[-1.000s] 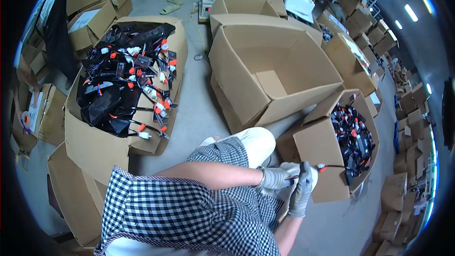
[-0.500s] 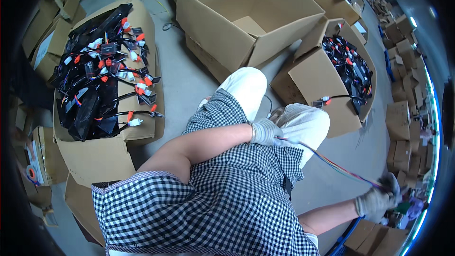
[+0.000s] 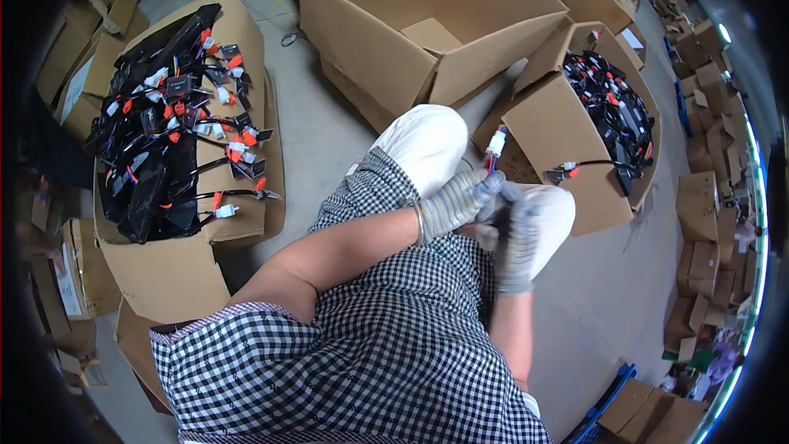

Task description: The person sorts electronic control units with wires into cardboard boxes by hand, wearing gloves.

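Note:
Both hands wear striped work gloves and come together over my lap, in front of my white-trousered knees. My left hand (image 3: 460, 201) is closed around a wire harness. Its white plug (image 3: 496, 143) sticks up above the fingers, with short coloured wires below it. Right beside it, against the left fingertips, is my right hand (image 3: 518, 238), smeared by motion. Whether its fingers also grip the wires is hidden. The rest of the harness does not show.
At left, a carton (image 3: 156, 279) bears a heap of black wire harnesses (image 3: 156, 140) with red and white plugs. Ahead stands a large open carton (image 3: 370, 57). To the right, another carton (image 3: 551, 148) holds more black harnesses (image 3: 608, 115), one hanging over its edge.
My right hand has come back from far right to meet the left. The coloured wires stretched between them are no longer visible; the white plug now stands above my left hand.

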A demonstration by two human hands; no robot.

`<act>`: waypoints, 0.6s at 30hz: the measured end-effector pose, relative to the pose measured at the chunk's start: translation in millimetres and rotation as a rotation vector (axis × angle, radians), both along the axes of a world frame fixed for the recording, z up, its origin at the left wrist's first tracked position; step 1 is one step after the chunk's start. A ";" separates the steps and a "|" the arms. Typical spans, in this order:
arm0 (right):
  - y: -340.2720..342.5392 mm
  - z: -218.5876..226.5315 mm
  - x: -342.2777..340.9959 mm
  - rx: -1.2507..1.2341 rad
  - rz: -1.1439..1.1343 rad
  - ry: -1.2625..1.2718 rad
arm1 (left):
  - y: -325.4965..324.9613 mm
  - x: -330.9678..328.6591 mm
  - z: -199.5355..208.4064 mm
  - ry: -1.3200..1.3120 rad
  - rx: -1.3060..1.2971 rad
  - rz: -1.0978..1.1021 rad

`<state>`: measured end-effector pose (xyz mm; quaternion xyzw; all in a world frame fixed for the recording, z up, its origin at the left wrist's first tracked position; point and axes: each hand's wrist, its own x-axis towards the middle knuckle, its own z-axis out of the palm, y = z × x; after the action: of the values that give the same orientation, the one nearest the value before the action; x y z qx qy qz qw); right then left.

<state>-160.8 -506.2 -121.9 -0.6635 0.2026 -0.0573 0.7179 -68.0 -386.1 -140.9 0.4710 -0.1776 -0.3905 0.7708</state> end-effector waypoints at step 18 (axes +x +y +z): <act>-121.3 176.8 -109.4 -0.103 -0.430 -1.067 | 28.4 74.2 21.0 -0.494 0.146 0.010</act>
<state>-270.2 -627.4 54.9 -0.5207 -0.0604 -0.5387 0.6595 6.3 -357.7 -119.9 0.6073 -0.3295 -0.2716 0.6700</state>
